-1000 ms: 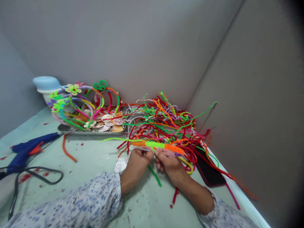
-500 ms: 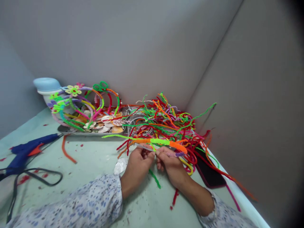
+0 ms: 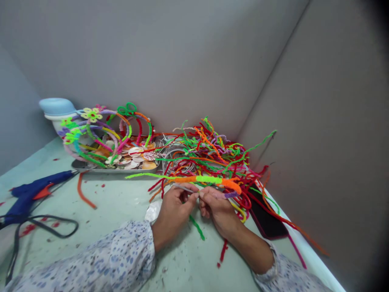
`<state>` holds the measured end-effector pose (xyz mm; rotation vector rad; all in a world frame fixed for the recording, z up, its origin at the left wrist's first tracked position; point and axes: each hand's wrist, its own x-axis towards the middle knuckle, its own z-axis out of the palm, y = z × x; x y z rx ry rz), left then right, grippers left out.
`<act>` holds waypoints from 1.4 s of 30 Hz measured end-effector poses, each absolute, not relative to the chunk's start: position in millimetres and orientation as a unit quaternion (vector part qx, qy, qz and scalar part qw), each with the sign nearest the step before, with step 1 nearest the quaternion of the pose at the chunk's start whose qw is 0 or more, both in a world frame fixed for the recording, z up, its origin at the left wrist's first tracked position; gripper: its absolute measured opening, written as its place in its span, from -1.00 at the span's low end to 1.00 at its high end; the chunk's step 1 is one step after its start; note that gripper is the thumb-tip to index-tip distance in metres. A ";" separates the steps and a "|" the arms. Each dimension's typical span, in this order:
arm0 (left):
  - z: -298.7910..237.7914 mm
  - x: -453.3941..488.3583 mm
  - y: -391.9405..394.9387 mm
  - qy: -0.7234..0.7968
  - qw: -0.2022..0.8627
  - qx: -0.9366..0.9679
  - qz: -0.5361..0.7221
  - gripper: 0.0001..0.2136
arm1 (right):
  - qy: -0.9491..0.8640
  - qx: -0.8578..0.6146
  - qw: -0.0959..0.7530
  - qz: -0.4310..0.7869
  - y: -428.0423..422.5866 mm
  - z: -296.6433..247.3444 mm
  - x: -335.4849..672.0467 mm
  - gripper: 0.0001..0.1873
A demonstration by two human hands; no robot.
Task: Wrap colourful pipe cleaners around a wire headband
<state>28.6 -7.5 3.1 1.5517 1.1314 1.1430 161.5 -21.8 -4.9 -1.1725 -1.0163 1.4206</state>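
My left hand (image 3: 174,205) and my right hand (image 3: 217,207) meet at the table's middle, fingertips pinched together on a thin grey wire band (image 3: 185,187) partly wrapped in orange and bright green pipe cleaner (image 3: 209,179). The wrapped part runs from my fingers to the right, above my right hand. A loose green tail (image 3: 142,175) trails off to the left. Behind the hands lies a big tangled heap of coloured pipe cleaners (image 3: 212,156).
A metal tray (image 3: 91,166) at the back left holds finished wrapped hoops and shells, next to a white pot with a blue lid (image 3: 57,107). A blue glue gun (image 3: 30,194) with black cord lies at left. A dark phone (image 3: 267,219) lies at right. Grey walls enclose the corner.
The wrapped band has risen a little and shifted right; the green tail has swung up with it. Both hands stay pinched at the same spot.
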 end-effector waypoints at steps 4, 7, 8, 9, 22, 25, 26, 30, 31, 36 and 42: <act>3.2 28.5 -5.8 0.434 0.448 0.633 0.459 -0.87 | -0.418 -0.488 0.502 0.579 -21.8 -5.5 160.8 -0.83; 1.8 28.1 -5.4 0.427 0.442 0.639 0.464 -0.88 | -0.415 -0.491 0.502 0.579 -20.3 -8.5 161.0 -0.83; 1.4 27.9 -5.3 0.429 0.438 0.640 0.464 -0.87 | -0.415 -0.491 0.502 0.578 -19.8 -9.4 161.1 -0.83; 1.0 27.8 -5.3 0.430 0.435 0.640 0.464 -0.87 | -0.415 -0.492 0.503 0.577 -19.5 -10.0 161.2 -0.84; 3.5 29.2 -3.5 0.420 0.465 0.630 0.459 -0.84 | -0.427 -0.514 0.493 0.557 -17.0 -15.0 162.6 -0.80; 5.2 29.7 -3.4 0.372 0.494 0.639 0.458 -0.81 | -0.426 -0.534 0.479 0.551 -15.8 -17.6 162.9 -0.73; 6.1 30.0 -3.7 0.361 0.501 0.639 0.458 -0.81 | -0.426 -0.540 0.476 0.548 -15.5 -18.7 163.1 -0.70; 11.1 31.2 -5.8 0.358 0.512 0.635 0.454 -0.81 | -0.423 -0.557 0.470 0.539 -14.3 -23.6 164.7 -0.64; 12.0 31.5 -6.2 0.360 0.514 0.634 0.453 -0.81 | -0.422 -0.559 0.469 0.538 -14.0 -24.9 165.3 -0.64; 10.8 32.0 -5.4 0.369 0.511 0.626 0.459 -0.82 | -0.435 -0.556 0.464 0.535 -12.2 -30.9 167.9 -0.63; 3.3 29.7 -1.6 0.349 0.516 0.646 0.442 -0.79 | -0.423 -0.551 0.473 0.542 -13.3 -27.2 166.2 -0.64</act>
